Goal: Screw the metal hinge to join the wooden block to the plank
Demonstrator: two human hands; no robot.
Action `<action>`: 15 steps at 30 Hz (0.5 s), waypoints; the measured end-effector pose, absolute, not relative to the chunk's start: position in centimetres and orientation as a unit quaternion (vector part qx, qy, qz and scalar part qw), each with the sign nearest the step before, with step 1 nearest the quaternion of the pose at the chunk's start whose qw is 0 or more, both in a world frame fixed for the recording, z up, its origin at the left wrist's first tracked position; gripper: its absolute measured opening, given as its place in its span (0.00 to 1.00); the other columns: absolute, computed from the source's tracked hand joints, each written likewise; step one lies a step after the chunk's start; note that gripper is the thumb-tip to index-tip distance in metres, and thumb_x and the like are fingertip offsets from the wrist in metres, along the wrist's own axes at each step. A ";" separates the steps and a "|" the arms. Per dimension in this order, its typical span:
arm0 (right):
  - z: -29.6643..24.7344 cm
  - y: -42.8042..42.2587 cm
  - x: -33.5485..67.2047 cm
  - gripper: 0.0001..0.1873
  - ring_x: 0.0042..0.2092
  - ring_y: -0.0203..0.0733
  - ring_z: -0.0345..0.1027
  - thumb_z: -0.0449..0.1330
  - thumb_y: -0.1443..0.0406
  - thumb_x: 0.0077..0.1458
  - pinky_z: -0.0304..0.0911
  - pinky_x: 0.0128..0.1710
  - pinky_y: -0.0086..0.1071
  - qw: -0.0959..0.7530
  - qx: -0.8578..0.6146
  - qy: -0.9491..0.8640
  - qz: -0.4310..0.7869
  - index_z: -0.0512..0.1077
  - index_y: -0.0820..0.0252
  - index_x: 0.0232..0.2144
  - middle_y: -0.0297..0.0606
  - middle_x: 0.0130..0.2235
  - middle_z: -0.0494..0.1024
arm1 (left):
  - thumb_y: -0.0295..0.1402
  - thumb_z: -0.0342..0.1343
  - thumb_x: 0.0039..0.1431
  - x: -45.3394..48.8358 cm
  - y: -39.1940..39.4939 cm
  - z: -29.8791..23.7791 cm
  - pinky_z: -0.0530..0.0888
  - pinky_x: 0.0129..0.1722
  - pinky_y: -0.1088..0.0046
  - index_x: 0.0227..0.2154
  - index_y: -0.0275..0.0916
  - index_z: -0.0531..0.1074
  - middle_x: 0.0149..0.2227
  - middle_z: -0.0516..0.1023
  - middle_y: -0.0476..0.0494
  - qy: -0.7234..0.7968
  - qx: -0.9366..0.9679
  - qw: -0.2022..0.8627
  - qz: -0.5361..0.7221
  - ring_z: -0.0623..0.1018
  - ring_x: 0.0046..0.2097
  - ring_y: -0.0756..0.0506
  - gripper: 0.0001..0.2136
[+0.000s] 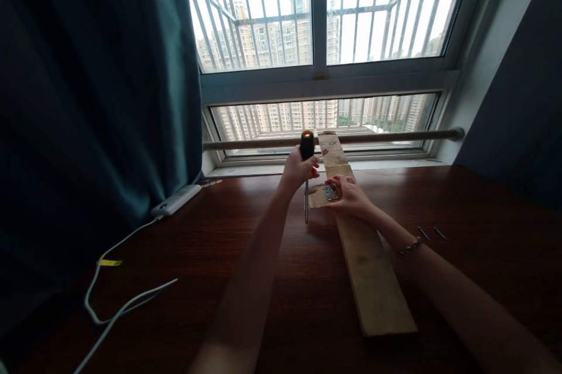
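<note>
My left hand (297,170) is closed round the black handle of a screwdriver (306,158), held upright with its shaft pointing down beside a small wooden block (317,196). My right hand (350,195) presses a small metal hinge (331,192) where the block meets a long wooden plank (366,251), fingers curled over it. The plank lies lengthwise on the dark wooden table (219,257), running from near me toward the window. A bead bracelet is on my right wrist.
Two loose screws (431,233) lie on the table right of the plank. A white power bank (176,199) with white cables (118,304) sits at the left by a dark teal curtain (96,105). A horizontal rail (395,136) runs along the barred window behind.
</note>
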State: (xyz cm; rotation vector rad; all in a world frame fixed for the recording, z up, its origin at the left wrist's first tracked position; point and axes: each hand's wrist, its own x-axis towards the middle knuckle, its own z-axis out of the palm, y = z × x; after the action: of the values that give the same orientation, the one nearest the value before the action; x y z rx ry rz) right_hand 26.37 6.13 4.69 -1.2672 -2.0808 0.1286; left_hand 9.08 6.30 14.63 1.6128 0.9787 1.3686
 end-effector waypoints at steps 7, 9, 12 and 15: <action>4.7 6.1 26.4 0.37 0.51 0.49 0.56 0.67 0.59 0.34 0.56 0.49 0.39 0.344 -0.494 -0.796 0.065 0.62 0.58 0.49 0.40 0.51 0.67 | 0.20 0.57 0.43 7.4 6.0 9.2 0.65 0.14 0.81 0.24 0.33 0.64 0.19 0.71 0.45 0.479 0.318 0.582 0.575 0.63 0.13 0.57 0.07; 4.7 6.0 26.3 0.36 0.51 0.49 0.57 0.66 0.60 0.34 0.56 0.49 0.39 0.349 -0.488 -0.797 0.068 0.62 0.57 0.49 0.40 0.50 0.68 | 0.19 0.56 0.46 7.1 5.6 6.7 0.66 0.14 0.81 0.24 0.32 0.62 0.21 0.72 0.43 0.463 0.220 0.653 0.557 0.62 0.14 0.58 0.07; 4.8 6.0 26.3 0.35 0.50 0.49 0.57 0.66 0.61 0.34 0.56 0.49 0.39 0.350 -0.484 -0.799 0.072 0.63 0.57 0.48 0.39 0.49 0.68 | 0.19 0.53 0.49 6.5 5.2 3.7 0.67 0.15 0.83 0.23 0.34 0.60 0.22 0.72 0.42 0.458 0.173 0.665 0.564 0.61 0.13 0.60 0.08; 4.6 6.1 26.4 0.35 0.51 0.49 0.57 0.66 0.61 0.34 0.56 0.49 0.39 0.348 -0.488 -0.797 0.073 0.63 0.57 0.48 0.39 0.50 0.68 | 0.21 0.52 0.51 6.1 5.1 2.1 0.66 0.15 0.85 0.22 0.34 0.59 0.22 0.72 0.43 0.451 0.147 0.667 0.574 0.61 0.13 0.60 0.08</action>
State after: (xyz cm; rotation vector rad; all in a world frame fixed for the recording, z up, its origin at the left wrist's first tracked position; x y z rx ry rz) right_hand 26.39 6.11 4.64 -1.2646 -2.0667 0.1890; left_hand 6.14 5.12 2.14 0.3310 1.0186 1.2957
